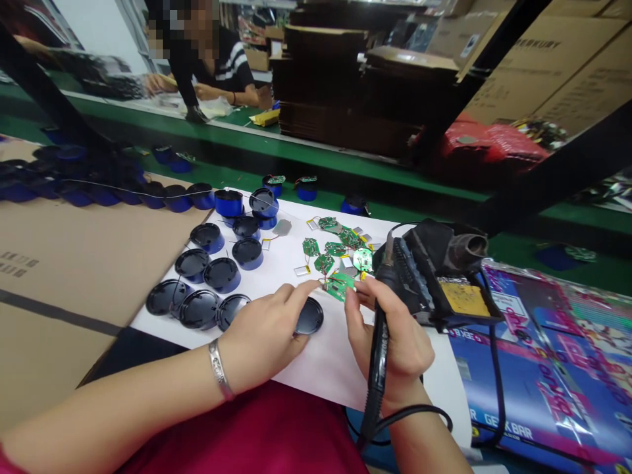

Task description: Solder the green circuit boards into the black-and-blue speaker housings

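Observation:
My left hand (264,339) is closed round a small round black-and-blue housing (311,317), and its index fingertip reaches the left edge of a green circuit board (339,287). In my right hand (397,339) is a soldering iron (378,359), its black handle lying across the palm with the tip end pointing up and away. The right thumb and fingers are also at the board's right edge. Thin wires show on the board. Beyond it lie several more green circuit boards (336,249) with small silver battery cells (301,270) on white paper (326,362).
Several black-and-blue housings (221,274) stand left of my hands, more along a cardboard sheet (89,263). A soldering iron stand (424,276) with a yellow sponge (461,299) is at right, beside printed blue packaging (538,368). Across the bench sits another person (230,69).

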`<state>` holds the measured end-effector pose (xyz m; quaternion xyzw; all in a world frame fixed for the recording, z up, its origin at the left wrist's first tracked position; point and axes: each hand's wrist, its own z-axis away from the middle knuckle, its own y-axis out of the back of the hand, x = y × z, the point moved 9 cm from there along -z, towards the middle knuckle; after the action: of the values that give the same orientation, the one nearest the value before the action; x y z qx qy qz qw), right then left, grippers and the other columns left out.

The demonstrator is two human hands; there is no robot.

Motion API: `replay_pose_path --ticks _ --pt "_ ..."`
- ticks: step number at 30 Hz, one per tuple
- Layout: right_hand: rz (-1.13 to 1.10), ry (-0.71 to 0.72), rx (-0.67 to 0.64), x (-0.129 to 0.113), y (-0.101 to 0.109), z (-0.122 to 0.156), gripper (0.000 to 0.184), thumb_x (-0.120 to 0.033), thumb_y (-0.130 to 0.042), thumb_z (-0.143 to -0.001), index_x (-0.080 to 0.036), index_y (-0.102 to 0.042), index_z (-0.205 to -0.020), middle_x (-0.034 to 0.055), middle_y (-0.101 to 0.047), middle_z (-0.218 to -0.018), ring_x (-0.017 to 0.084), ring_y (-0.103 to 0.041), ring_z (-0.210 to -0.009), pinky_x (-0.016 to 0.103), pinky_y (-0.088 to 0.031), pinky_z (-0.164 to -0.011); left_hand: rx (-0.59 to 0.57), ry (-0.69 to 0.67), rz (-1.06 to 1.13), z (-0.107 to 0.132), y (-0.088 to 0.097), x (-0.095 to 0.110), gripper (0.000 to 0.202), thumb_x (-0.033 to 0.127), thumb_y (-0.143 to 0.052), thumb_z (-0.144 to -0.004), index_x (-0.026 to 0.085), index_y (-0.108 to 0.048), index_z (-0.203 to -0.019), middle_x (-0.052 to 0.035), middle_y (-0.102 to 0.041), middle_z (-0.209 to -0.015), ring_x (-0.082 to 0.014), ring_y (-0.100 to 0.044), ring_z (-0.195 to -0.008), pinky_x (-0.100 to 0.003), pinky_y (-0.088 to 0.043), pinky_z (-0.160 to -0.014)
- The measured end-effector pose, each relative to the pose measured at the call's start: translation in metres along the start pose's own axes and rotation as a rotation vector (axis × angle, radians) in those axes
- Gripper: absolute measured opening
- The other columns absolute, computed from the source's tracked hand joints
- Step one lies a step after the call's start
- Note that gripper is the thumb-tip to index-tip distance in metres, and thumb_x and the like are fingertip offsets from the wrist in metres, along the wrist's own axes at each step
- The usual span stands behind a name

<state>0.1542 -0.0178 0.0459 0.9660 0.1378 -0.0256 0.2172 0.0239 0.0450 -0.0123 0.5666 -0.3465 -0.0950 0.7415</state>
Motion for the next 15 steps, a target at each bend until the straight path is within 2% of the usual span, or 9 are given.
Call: replay_pose_path --ticks 2,4,7,9,11,13,15 --pt "-0.014 0.005 0.003 -0.006 -0.001 0.004 0.043 -0.010 -0.080 -0.078 -0.016 -0.062 -0.117 0.0000 -0.076 -0.087 0.011 -0.072 -0.065 0.020 -0.059 -0.069 0.075 0.080 0.003 0.003 0.002 -0.007 0.070 0.038 -0.071 -0.083 0.020 -0.039 -0.142 -0.0143 -0.061 -0.124 -0.0332 -0.067 -0.104 -0.047 -0.055 -0.087" --pt "-0.041 0.001 -0.020 -0.011 -0.004 0.009 0.043 -0.011 -0.079 -0.080 -0.017 -0.061 -0.119 0.0002 -0.076 -0.087 0.011 -0.072 -0.066 0.020 -0.058 -0.066 0.121 0.057 0.054 0.006 0.003 -0.007 0.058 0.039 -0.075 -0.080 0.020 -0.052 -0.130 -0.0119 -0.063 -0.117 -0.0312 -0.066 -0.101 -0.045 -0.055 -0.086" --pt "-0.106 0.005 -0.075 -0.019 -0.007 0.016 0.043 -0.009 -0.076 -0.081 -0.016 -0.059 -0.120 0.0026 -0.076 -0.089 0.013 -0.072 -0.069 0.020 -0.058 -0.066 0.154 -0.099 0.188 0.009 0.006 0.001 0.011 0.023 -0.064 -0.089 0.022 -0.067 -0.099 -0.0057 -0.065 -0.103 -0.0209 -0.066 -0.093 -0.034 -0.054 -0.084" --pt "-0.146 0.011 -0.107 -0.023 -0.008 0.022 0.041 -0.008 -0.074 -0.082 -0.015 -0.058 -0.120 0.0033 -0.075 -0.088 0.013 -0.072 -0.069 0.022 -0.058 -0.065 0.190 -0.174 0.285 0.011 0.011 0.002 0.015 0.016 -0.056 -0.093 0.021 -0.070 -0.088 -0.0037 -0.067 -0.095 -0.0160 -0.066 -0.087 -0.028 -0.054 -0.082" --pt "-0.178 0.005 -0.145 -0.027 -0.009 0.027 0.039 -0.007 -0.071 -0.084 -0.016 -0.058 -0.119 0.0035 -0.075 -0.087 0.014 -0.071 -0.069 0.024 -0.058 -0.064 0.234 -0.201 0.381 0.011 0.017 0.000 0.019 0.014 -0.056 -0.093 0.020 -0.073 -0.088 -0.0029 -0.071 -0.093 -0.0141 -0.068 -0.087 -0.025 -0.054 -0.082" --pt "-0.217 -0.006 -0.183 -0.029 -0.011 0.033 0.036 -0.007 -0.068 -0.087 -0.015 -0.057 -0.120 0.0044 -0.074 -0.088 0.014 -0.070 -0.071 0.025 -0.058 -0.064 0.249 -0.200 0.470 0.010 0.018 -0.003 0.018 0.013 -0.058 -0.092 0.020 -0.075 -0.091 -0.0022 -0.075 -0.095 -0.0137 -0.069 -0.089 -0.023 -0.054 -0.084" --pt "-0.245 -0.009 -0.214 -0.032 -0.012 0.037 0.034 -0.007 -0.066 -0.087 -0.015 -0.057 -0.119 0.0049 -0.073 -0.086 0.015 -0.069 -0.071 0.026 -0.056 -0.063 0.229 -0.140 0.564 0.006 0.015 -0.009 0.017 0.013 -0.060 -0.090 0.020 -0.075 -0.094 -0.0012 -0.077 -0.095 -0.0138 -0.071 -0.088 -0.023 -0.056 -0.083"
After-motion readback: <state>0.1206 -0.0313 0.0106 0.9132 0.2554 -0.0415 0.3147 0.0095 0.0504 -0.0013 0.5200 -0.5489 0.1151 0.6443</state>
